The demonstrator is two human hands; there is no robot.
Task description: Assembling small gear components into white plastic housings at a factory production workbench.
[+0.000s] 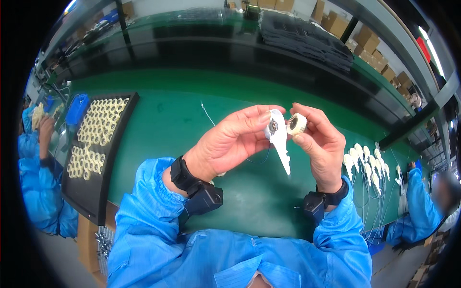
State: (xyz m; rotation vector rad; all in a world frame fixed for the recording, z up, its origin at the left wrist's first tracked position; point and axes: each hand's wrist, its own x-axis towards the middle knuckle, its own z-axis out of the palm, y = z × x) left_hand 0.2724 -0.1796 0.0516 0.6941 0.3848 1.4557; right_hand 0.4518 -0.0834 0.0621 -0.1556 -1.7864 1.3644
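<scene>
My left hand (229, 137) grips a white plastic housing (280, 146) by its round head, thumb on one side and fingers behind. The narrow tail of the housing points down toward me, and a small metal part shows in its round recess. Between thumb and fingers of my right hand (322, 144) is a cream ring-shaped part (298, 124) with a dark core and fin-like teeth around its edge. The ring is tilted and very close to the housing's head; I cannot tell whether they touch. A thin wire (208, 114) shows beyond my left hand.
At left a black tray (89, 192) holds rows of similar cream rings, with a blue bin (77, 109) beside it. Several white housings with trailing wires (369, 165) lie at right on the green table (240, 211). A dark shelf spans the back. Co-workers' blue sleeves (418, 192) show at both sides.
</scene>
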